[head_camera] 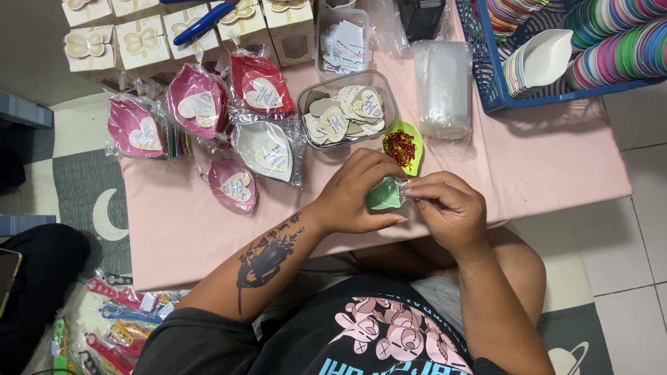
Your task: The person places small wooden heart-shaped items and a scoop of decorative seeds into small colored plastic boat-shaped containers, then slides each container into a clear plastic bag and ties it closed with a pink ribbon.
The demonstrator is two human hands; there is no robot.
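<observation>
I have a small green leaf-shaped dish (383, 195) between both hands, held just above the near edge of the pink surface (556, 160). My left hand (354, 194) cups it from the left, its fingers curled shut around the dish's side; my right hand (448, 208) has its fingertips (411, 187) pinched together on the clear wrapping at the dish's upper right end. The wrapping is hard to make out (it is thin and glossy), so I cannot tell how much of the dish it covers.

Just beyond my knuckles lies a lime-green dish (404, 147) filled with small red bits, and behind it a clear tub (347, 107) of heart-shaped tags. To the left, wrapped leaf dishes (229, 118) in pink, red and white lie in a loose group.

The risk I see: the pinch is on slippery film, so a hard tug could tear it or let the dish slide free off the near edge. My left knuckles are also close to the lime-green dish; a nudge forward could scatter the red bits
</observation>
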